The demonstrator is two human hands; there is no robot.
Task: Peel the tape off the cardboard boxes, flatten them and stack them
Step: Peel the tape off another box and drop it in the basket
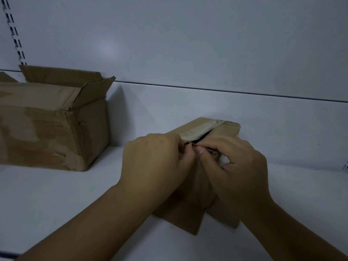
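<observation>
Pinching at the near end of the top seam, the left hand (150, 162) and the right hand (237, 166) meet over the small cardboard box (226, 129) just right of the frame's centre. Both sets of fingers are curled tight on the seam edge where the tape (197, 129) begins; whether they grip the tape end or the flap edge itself cannot be told, as the fingertips cover that spot. The right thumb points left, its nail showing beside the left hand's knuckles. Both wrists are bent down over the box, and the bare forearms run in from the lower left and lower right corners of the frame.

Pale tape runs along the top of the small box toward its far end, and a dark slit shows where the seam has parted. No writing or label can be read on it.

The box rests on a white shelf (56, 204). At the left of the frame, well apart, stands a larger cardboard box (56, 132) with its flaps up; its sides are scuffed in lighter patches. A white back panel (188, 44) rises behind, with a slotted upright (15, 34) in the upper left corner.
</observation>
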